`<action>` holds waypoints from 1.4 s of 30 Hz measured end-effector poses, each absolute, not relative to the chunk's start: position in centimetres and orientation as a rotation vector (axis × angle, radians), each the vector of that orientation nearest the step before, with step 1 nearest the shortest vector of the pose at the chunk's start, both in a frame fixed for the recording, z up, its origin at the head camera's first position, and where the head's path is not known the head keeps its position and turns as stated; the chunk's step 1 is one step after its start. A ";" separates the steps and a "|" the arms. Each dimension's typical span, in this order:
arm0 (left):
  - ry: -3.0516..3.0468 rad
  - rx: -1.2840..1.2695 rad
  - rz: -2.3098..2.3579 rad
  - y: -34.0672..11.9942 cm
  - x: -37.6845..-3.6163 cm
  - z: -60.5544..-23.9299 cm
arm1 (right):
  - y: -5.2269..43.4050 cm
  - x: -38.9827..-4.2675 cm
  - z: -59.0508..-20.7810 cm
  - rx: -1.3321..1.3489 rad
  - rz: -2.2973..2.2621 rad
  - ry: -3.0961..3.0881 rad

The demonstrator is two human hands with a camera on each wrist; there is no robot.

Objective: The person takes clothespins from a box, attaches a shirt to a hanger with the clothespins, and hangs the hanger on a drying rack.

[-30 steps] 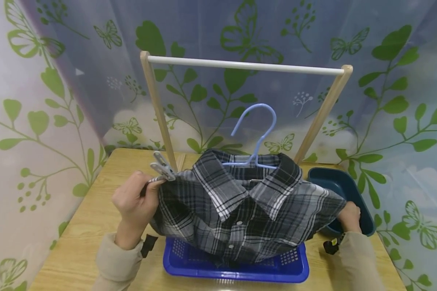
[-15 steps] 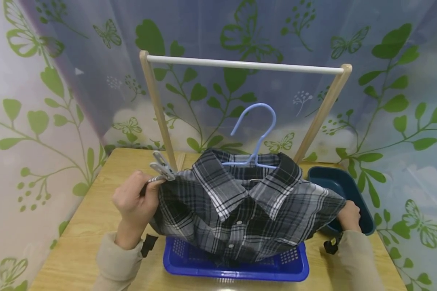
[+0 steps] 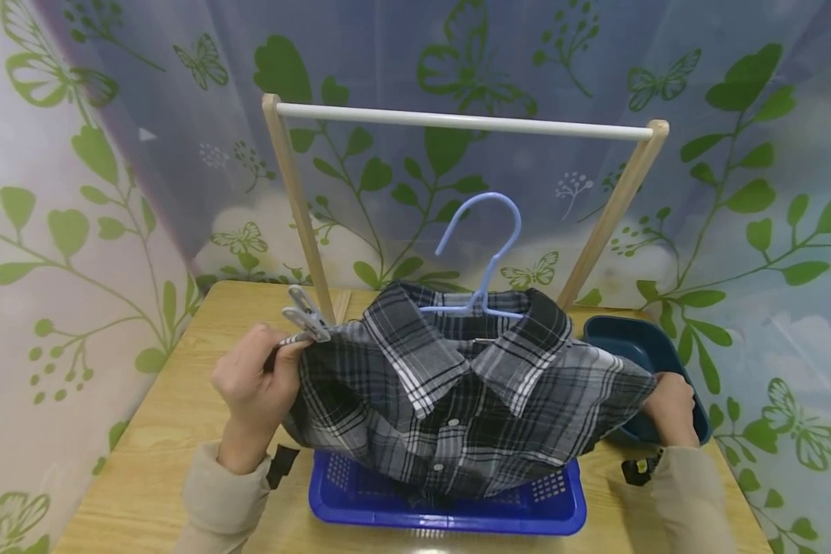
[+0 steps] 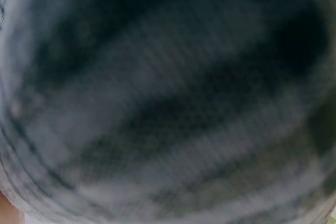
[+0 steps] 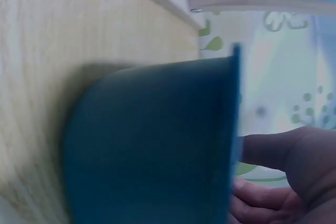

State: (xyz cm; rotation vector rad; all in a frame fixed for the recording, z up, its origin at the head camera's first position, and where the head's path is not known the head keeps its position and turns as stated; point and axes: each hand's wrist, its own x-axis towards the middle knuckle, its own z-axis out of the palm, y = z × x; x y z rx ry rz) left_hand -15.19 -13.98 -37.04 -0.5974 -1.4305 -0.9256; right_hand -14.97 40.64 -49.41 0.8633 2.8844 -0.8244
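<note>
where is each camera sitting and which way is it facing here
Head: worn on the head, looking forward and down at the plaid shirt on its hanger; left hand and right hand show.
Left wrist: right against blurred plaid cloth.
Right wrist: beside the dark bin; fingers show.
Shared: head and right wrist both see the bin.

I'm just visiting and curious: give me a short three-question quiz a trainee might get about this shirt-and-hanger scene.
1. True or false: the blue hanger is hooked over the white rail.
2. What sits directly beneath the plaid shirt? A) blue basket B) cardboard box C) metal bucket
3. Fill in: the left hand holds the shirt's shoulder, where a grey ____ is attached.

Key
1. False: its hook stands below the rail.
2. A: the blue basket.
3. Clothespin.
</note>
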 end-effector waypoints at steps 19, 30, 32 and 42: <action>-1.450 -0.577 -0.923 -14.0 -14.8 -36.7 | 36.7 -12.4 -42.0 0.775 -1.068 3.019; -1.448 -0.582 -0.923 -13.9 -14.8 -36.7 | 33.8 -11.0 -37.0 0.679 -1.533 3.156; -1.447 -0.587 -0.925 -13.9 -14.8 -36.6 | 33.4 -10.5 -36.1 0.587 -1.722 3.094; -1.463 -0.558 -0.927 -14.0 -14.6 -36.7 | 31.3 -8.2 -32.0 0.118 -2.580 2.532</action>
